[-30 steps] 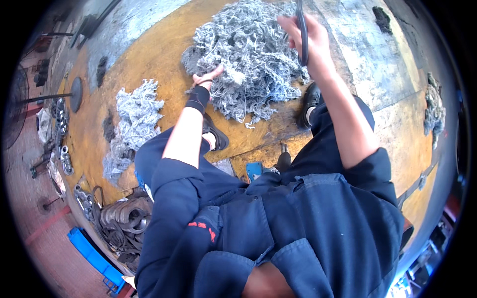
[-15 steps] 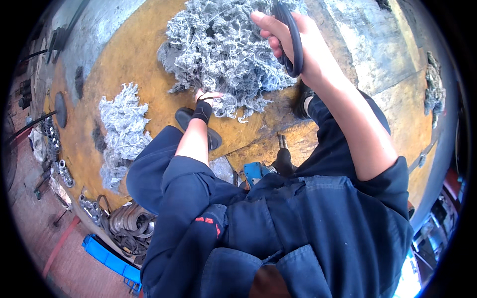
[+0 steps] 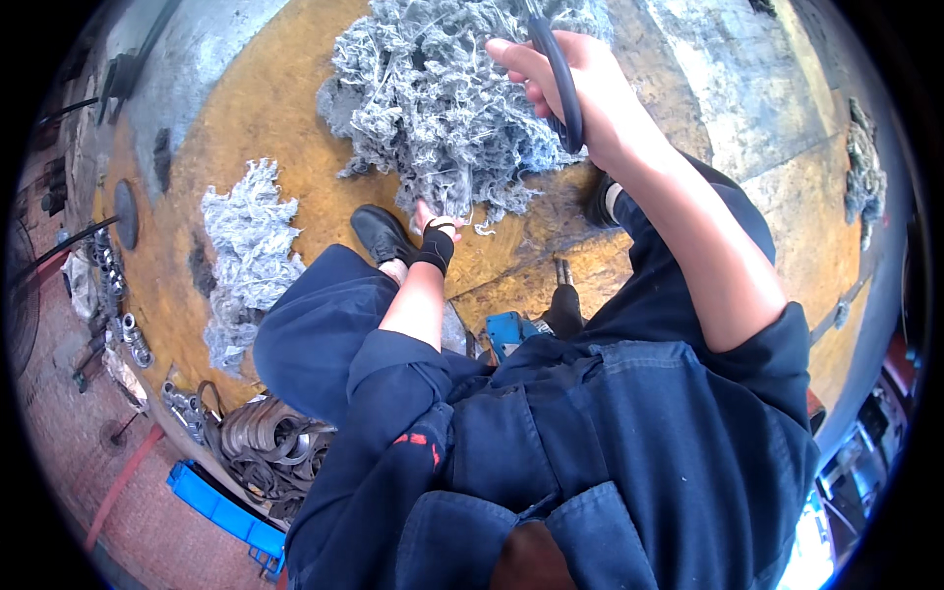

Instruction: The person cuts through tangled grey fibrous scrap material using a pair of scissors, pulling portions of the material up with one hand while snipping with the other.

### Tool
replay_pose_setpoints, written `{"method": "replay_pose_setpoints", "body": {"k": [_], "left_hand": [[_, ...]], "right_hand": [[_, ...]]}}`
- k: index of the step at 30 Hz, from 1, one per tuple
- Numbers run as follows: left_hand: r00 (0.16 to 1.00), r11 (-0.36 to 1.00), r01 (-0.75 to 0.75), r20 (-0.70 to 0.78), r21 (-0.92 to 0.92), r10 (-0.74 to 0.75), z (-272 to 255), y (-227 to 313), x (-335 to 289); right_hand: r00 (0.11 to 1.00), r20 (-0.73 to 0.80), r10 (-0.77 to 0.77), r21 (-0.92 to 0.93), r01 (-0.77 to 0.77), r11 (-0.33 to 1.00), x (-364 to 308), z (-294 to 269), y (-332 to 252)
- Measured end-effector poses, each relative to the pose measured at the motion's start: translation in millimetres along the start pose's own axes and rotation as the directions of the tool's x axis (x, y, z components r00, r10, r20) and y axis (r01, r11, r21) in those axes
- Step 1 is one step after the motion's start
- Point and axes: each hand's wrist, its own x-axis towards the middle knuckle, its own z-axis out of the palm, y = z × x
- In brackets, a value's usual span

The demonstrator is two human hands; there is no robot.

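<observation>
A large heap of tangled grey yarn waste (image 3: 433, 98) lies ahead of me on the yellow-brown surface. At its near edge my left hand (image 3: 439, 222), with a black wrist wrap, closes around a tuft of the yarn that stretches from the heap. My right hand (image 3: 580, 84) is raised over the heap's right side. It grips a pair of black-handled scissors (image 3: 559, 74), whose blades run off the top of the picture. A smaller grey yarn pile (image 3: 251, 261) lies at the left, apart from both hands.
My dark shoes (image 3: 382, 234) stand either side of the heap's near edge. Between my legs are a blue tool part (image 3: 506, 332) and a dark-handled tool (image 3: 564, 307). Metal rings and straps (image 3: 261, 438) sit at lower left, near a blue crate (image 3: 221, 511). Another yarn clump (image 3: 865, 177) lies far right.
My left hand has moved right and toward me, drawing a tuft of yarn out from the heap. The scissors in my right hand have shifted slightly left, and their handles appear closer together.
</observation>
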Motion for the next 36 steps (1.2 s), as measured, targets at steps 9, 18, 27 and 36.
{"method": "replay_pose_setpoints", "body": {"k": [9,18,27,36], "left_hand": [[0.966,0.969,0.154,-0.234,0.195,-0.106,17.6,48.5,-18.5],[0.955,0.91,-0.1,-0.218,0.402,0.201,36.7,42.7,26.2],[0.939,0.927,-0.34,0.114,0.158,0.325,-12.4,12.9,71.3],[0.891,0.9,-0.331,0.407,0.284,0.199,-51.4,36.1,-28.1]], "right_hand": [[0.963,0.111,0.245,0.057,-0.252,0.966,-12.8,3.9,-25.4],[0.913,0.147,0.38,-0.021,-0.381,0.924,-9.9,1.0,-25.7],[0.958,0.166,0.234,-0.037,-0.231,0.972,-19.4,1.5,-25.7],[0.998,0.008,-0.063,-0.132,0.063,0.989,-7.7,-15.4,-8.4]]}}
